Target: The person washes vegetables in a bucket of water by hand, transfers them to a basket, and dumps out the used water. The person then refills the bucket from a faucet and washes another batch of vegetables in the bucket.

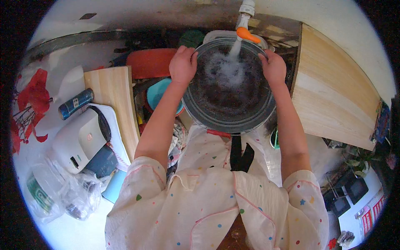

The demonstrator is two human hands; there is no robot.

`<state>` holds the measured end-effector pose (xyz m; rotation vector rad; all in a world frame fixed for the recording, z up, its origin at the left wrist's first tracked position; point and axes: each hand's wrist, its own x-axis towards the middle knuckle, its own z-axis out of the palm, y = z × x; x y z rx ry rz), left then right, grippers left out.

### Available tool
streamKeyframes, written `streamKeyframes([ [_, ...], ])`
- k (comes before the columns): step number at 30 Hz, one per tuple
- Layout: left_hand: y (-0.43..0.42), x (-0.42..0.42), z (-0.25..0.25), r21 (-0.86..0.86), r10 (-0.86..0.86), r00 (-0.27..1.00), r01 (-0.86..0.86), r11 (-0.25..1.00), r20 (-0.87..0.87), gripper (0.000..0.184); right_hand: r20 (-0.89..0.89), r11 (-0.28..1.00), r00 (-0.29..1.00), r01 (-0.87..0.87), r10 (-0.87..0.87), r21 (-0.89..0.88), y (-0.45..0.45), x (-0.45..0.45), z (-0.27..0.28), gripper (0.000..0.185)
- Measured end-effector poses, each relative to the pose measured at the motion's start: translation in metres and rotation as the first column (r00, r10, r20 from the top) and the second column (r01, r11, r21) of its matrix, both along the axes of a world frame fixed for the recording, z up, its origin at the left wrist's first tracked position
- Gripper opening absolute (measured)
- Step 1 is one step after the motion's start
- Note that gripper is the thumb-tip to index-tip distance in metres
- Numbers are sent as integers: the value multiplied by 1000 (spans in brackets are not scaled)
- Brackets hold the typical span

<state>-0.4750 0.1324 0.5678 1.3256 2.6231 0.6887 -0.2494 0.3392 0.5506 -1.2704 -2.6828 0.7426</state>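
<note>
A wide, round dark pan with a grey rim is held up in front of my body. My left hand is closed on its far left rim, thumb toward the inside. On the opposite side my right hand grips the far right rim. Water runs from a white tap with an orange lever into the pan and froths around where it lands. What lies under the pan is mostly hidden.
Left of me are a wooden board, a white appliance, a blue can and plastic bags. A red basin and a turquoise bowl sit beyond my left arm. To the right stands a wooden panel.
</note>
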Motion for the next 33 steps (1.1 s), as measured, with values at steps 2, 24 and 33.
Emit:
streamKeyframes([
  [2,-1,-1,1,-8,1,1000,-1,1000,2,16,29,1000,1000,5,-4,-29,0,-1,2,24],
  [24,107,39,50,207,-61,589,-183,961,806,40,-120,999,993,-7,13,50,-1,2,-8,23],
  [33,125,54,25,350,-107,721,-196,916,684,35,-61,1000,998,1,1,26,-1,-1,-5,22],
])
